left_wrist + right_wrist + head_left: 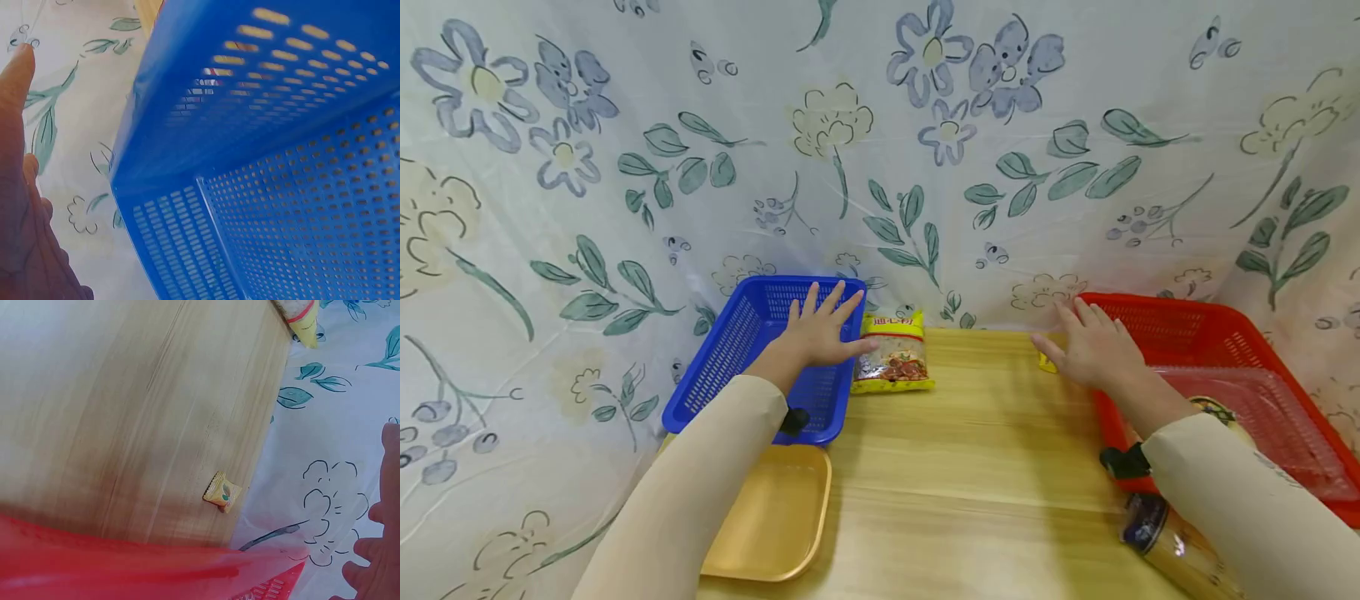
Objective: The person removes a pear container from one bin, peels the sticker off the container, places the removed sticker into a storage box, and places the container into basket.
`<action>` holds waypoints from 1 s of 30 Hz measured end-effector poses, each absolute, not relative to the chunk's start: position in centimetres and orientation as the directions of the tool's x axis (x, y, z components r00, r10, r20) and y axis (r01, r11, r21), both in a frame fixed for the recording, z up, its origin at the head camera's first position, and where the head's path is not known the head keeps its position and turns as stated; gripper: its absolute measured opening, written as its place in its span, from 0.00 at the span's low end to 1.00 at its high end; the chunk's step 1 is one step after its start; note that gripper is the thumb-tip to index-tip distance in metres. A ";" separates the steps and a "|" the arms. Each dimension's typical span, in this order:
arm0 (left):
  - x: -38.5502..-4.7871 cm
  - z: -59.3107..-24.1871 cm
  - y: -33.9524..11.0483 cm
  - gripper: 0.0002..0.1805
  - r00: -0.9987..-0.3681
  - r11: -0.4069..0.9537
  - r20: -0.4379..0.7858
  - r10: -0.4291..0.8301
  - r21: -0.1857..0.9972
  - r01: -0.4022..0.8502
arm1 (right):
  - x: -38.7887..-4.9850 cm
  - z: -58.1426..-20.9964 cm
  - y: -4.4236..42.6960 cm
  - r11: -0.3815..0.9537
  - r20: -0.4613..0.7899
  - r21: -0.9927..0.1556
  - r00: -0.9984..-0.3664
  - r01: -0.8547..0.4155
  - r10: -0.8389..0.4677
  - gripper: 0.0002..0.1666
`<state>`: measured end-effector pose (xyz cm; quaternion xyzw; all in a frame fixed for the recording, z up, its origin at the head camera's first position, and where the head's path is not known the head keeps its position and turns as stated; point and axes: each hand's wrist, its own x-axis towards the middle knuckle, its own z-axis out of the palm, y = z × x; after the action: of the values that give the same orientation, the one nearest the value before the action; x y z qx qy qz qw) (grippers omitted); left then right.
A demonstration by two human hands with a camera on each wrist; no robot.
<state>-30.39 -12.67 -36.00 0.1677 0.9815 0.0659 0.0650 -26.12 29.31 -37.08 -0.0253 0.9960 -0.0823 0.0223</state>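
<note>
Your hands are spread, empty: left hand over the blue basket at the table's back-left corner, right hand by the red basket, back-right. Likely light, stiff; hold their rims.

- Passage: bare wooden tabletop between blue basket and red basket
- Left obstacles: yellow food packet just beside the blue basket; gold tray in front
- Right obstacle: small wrapped sweet near the red basket
- Rear limit: floral curtain
</note>
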 end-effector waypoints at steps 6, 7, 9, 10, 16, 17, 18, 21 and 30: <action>-29.9 -35.9 -10.8 0.51 -0.921 0.914 -0.070 0.383 0.173 0.367 | -25.0 -36.0 29.7 0.987 -0.086 -0.143 -0.993 -0.073 -0.086 0.62; -29.8 -35.8 -10.4 0.50 -0.917 0.908 -0.067 0.392 0.184 0.375 | -24.9 -35.8 29.8 0.986 -0.085 -0.143 -0.992 -0.082 -0.095 0.61; -29.7 -35.8 -9.8 0.50 -0.911 0.900 -0.064 0.408 0.193 0.390 | -24.7 -35.3 30.0 0.985 -0.080 -0.144 -0.991 -0.096 -0.108 0.60; -29.6 -35.7 -9.4 0.50 -0.906 0.895 -0.060 0.418 0.199 0.399 | -24.6 -35.2 30.1 0.985 -0.084 -0.146 -0.990 -0.096 -0.109 0.60; -29.1 -35.6 -7.7 0.51 -0.895 0.886 -0.066 0.441 0.190 0.423 | -23.9 -34.6 31.4 0.984 -0.119 -0.155 -0.988 -0.085 -0.104 0.62; -29.0 -35.6 -7.5 0.51 -0.894 0.887 -0.070 0.442 0.186 0.423 | -23.7 -34.5 31.7 0.984 -0.120 -0.155 -0.988 -0.082 -0.101 0.63; -28.9 -35.5 -7.3 0.51 -0.893 0.886 -0.072 0.444 0.185 0.426 | -23.6 -34.4 32.0 0.985 -0.120 -0.153 -0.988 -0.081 -0.100 0.63; -28.6 -35.3 -6.5 0.51 -0.886 0.881 -0.075 0.457 0.177 0.439 | -23.2 -34.1 32.9 0.984 -0.115 -0.163 -0.989 -0.069 -0.088 0.64; -27.6 -34.8 -3.6 0.51 -0.848 0.842 -0.076 0.524 0.200 0.502 | -22.1 -32.8 36.4 0.976 -0.112 -0.212 -0.991 -0.051 -0.076 0.61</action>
<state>-27.63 -3.64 -34.84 0.2678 0.9574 0.0867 0.0641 -22.13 36.38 -32.85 -0.0320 0.9921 -0.1052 0.0597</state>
